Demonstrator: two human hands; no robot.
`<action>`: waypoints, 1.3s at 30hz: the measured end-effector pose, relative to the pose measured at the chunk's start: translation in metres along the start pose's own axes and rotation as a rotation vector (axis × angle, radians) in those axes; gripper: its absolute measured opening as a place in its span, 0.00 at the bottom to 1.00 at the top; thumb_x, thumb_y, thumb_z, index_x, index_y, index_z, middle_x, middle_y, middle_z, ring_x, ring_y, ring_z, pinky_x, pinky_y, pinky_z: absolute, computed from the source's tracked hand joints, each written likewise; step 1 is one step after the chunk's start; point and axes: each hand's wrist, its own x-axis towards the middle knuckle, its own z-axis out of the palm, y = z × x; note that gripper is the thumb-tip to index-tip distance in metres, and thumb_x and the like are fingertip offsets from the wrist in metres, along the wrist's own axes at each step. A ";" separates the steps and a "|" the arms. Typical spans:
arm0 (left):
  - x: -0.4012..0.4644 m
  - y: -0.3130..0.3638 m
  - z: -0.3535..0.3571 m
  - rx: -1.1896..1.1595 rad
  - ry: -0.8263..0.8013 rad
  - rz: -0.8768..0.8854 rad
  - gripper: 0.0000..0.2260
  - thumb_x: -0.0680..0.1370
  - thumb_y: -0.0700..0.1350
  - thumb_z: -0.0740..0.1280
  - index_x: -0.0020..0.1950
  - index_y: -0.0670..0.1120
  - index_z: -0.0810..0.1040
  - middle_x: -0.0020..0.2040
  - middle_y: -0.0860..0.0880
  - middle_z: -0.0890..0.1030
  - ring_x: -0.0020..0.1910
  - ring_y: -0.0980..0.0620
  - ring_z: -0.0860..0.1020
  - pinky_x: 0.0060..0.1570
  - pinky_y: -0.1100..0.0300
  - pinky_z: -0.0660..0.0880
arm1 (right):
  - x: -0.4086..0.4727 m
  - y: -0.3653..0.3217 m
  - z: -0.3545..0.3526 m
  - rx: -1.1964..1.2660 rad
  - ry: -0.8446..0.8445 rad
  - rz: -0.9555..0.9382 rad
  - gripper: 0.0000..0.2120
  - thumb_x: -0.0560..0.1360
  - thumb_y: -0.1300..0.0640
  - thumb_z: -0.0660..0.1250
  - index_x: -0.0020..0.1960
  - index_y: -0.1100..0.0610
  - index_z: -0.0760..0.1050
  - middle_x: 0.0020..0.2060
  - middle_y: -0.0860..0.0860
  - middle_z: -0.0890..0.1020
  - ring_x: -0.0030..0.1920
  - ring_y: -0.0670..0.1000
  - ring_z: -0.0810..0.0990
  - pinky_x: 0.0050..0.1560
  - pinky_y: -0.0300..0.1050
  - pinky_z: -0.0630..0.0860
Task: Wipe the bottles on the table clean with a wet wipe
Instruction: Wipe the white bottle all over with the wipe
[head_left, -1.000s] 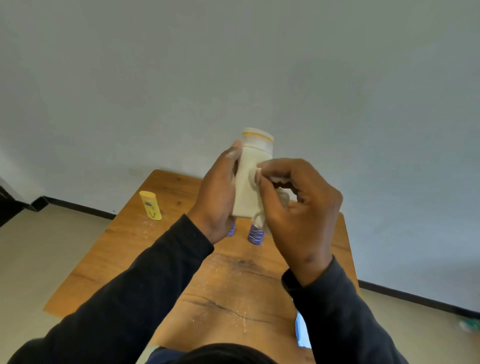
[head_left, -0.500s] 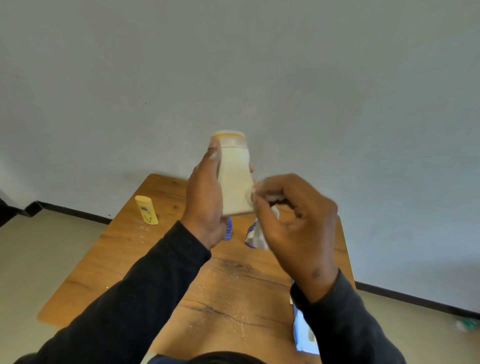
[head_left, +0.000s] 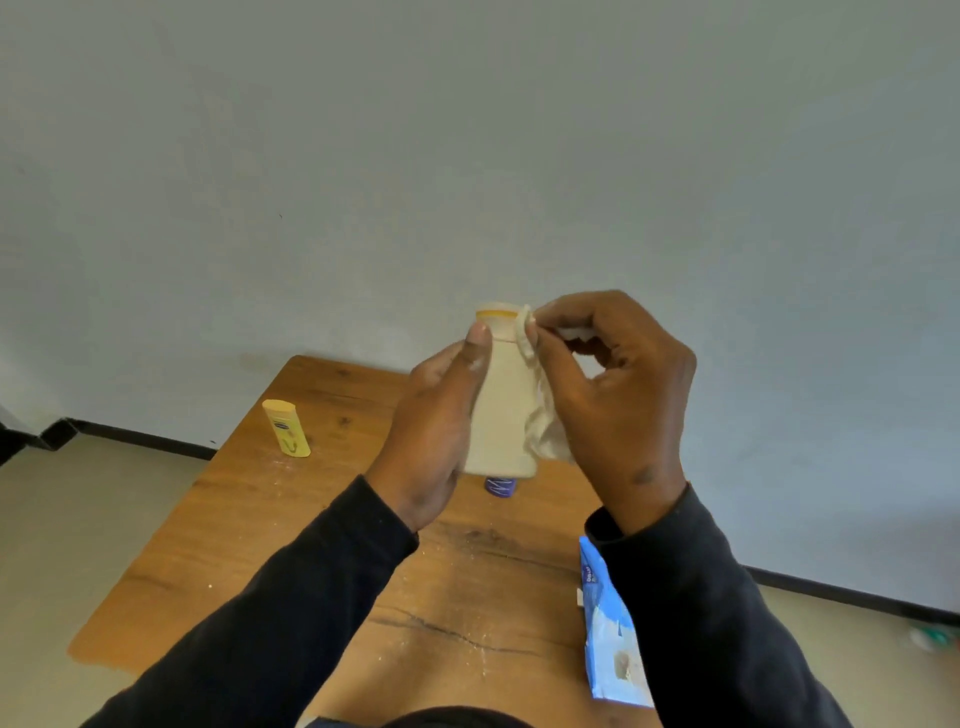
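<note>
1. Two dark sleeves (head_left: 291, 613) reach forward from the bottom edge of the head view, forearms angled inward so the hands meet above the middle of the table.
2. A blue wipes pack (head_left: 610, 639) lies flat on the table's near right part, partly hidden by the right sleeve.
3. The wooden table (head_left: 249, 519) is orange-brown, with a dark crack running across its near part and pale specks scattered over the top.
4. The left hand (head_left: 436, 436) holds the cream bottle (head_left: 501, 410) from its left side, thumb laid up along the body with the tip at the neck; the other fingers are behind the bottle and cannot be seen.
5. The cream bottle is held in the air above the table's far half, upright, long axis close to vertical, cap end up with a yellow band under the cap, base down.
6. The right hand (head_left: 618, 395) has its fingers curled, thumb and forefinger pinching the white wet wipe (head_left: 540, 421) against the bottle's neck; the rest of the wipe hangs crumpled along the bottle's right side.
7. A purple bottle (head_left: 500, 487) shows just below the cream bottle's base, mostly hidden.
8. A yellow bottle (head_left: 287, 428) stands upright, leaning slightly, near the table's far left edge, well apart from the hands.
9. Beyond the table, a beige floor (head_left: 78, 519) meets a plain pale grey wall (head_left: 467, 156) at a dark skirting strip.
</note>
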 end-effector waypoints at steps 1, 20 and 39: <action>0.001 0.001 -0.001 0.020 0.011 -0.001 0.19 0.84 0.56 0.56 0.57 0.46 0.81 0.47 0.43 0.85 0.45 0.47 0.84 0.37 0.55 0.80 | 0.002 0.001 -0.002 -0.006 0.005 -0.004 0.03 0.74 0.69 0.74 0.45 0.63 0.82 0.41 0.52 0.84 0.42 0.47 0.83 0.44 0.43 0.82; 0.006 -0.001 -0.008 -0.267 -0.060 -0.215 0.33 0.79 0.67 0.58 0.70 0.41 0.75 0.55 0.40 0.80 0.54 0.46 0.81 0.49 0.53 0.81 | -0.039 -0.022 0.005 -0.071 -0.153 -0.229 0.09 0.71 0.72 0.76 0.48 0.61 0.85 0.47 0.51 0.86 0.48 0.52 0.84 0.45 0.48 0.80; -0.002 0.008 -0.011 -0.242 -0.280 -0.197 0.34 0.81 0.66 0.52 0.63 0.37 0.76 0.45 0.39 0.81 0.37 0.45 0.80 0.38 0.53 0.81 | -0.010 -0.002 -0.015 -0.107 -0.016 -0.071 0.05 0.74 0.69 0.75 0.46 0.61 0.84 0.43 0.51 0.84 0.44 0.47 0.83 0.45 0.44 0.82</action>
